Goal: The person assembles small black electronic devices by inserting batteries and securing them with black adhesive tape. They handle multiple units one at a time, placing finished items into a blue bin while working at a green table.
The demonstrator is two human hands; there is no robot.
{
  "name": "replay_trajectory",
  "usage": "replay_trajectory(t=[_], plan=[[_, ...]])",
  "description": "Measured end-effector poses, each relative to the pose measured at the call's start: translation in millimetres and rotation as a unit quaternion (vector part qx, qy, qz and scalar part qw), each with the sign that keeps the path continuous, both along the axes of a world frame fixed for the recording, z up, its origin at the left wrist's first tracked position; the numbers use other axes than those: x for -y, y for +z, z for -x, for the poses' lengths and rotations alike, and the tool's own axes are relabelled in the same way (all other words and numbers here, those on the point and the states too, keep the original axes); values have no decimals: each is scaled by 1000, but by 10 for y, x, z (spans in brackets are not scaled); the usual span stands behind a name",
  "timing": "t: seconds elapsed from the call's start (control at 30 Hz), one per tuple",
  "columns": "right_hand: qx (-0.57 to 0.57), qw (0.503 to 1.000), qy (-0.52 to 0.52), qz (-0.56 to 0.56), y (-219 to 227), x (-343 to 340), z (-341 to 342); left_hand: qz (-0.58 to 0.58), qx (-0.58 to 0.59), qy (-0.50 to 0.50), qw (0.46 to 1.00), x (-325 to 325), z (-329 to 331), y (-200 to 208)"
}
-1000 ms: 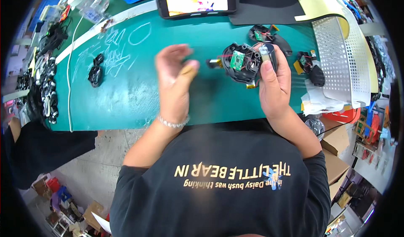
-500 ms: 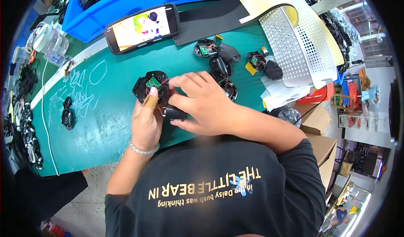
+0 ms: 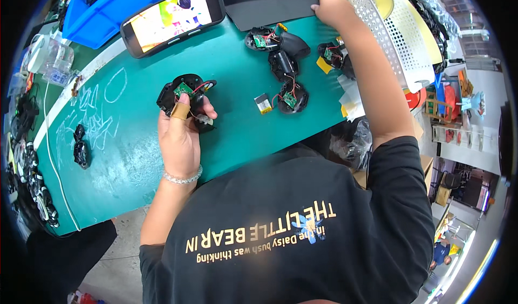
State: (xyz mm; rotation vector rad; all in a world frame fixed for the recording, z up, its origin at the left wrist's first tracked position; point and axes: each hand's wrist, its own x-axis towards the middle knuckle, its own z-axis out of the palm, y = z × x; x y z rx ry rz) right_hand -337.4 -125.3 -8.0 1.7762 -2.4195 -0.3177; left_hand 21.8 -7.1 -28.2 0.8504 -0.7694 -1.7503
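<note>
My left hand (image 3: 181, 128) grips an opened black plastic housing (image 3: 189, 82) with a small green circuit board and thin wires, its thumb pressed beside the board. A tan wrap sits around that thumb. My right arm stretches to the far right, where my right hand (image 3: 337, 10) lies at the edge of a black flat strip (image 3: 270, 7) with yellow backing; its fingers are drawn together and their tips are partly hidden. Between the hands lie more opened black housings (image 3: 293, 98) with boards and wires. A flat silver battery (image 3: 263, 103) rests beside the nearest one.
A phone (image 3: 172, 19) showing a cartoon leans against a blue bin (image 3: 81, 26) at the back. A perforated white metal basket (image 3: 391, 45) stands at the right. Small black parts (image 3: 81, 147) and a white cable (image 3: 54, 164) are on the green table's left.
My right hand has left the held housing and reached away to the strip at the far right. My left hand keeps the housing. A housing and battery the right hand hid now show.
</note>
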Motion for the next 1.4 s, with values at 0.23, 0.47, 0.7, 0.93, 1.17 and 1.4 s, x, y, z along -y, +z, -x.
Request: replay_trajectory(t=[0.23, 0.47, 0.7, 0.93, 1.17, 1.4], plan=[[56, 997, -43, 19, -88, 180, 150, 9, 17, -2, 1000, 6, -26, -2], [27, 999, -32, -24, -25, 176, 258, -11, -20, -12, 1000, 21, -42, -21], [120, 989, -80, -40, -70, 358, 353, -13, -14, -23, 1000, 1, -59, -30], [187, 982, -22, 14, -191, 408, 494, -23, -7, -39, 999, 9, -80, 3], [230, 969, -87, 15, -222, 456, 496, -22, -11, -38, 999, -7, -87, -29], [181, 981, -20, 72, -261, 325, 551, -23, 3, -37, 999, -21, -48, 31]])
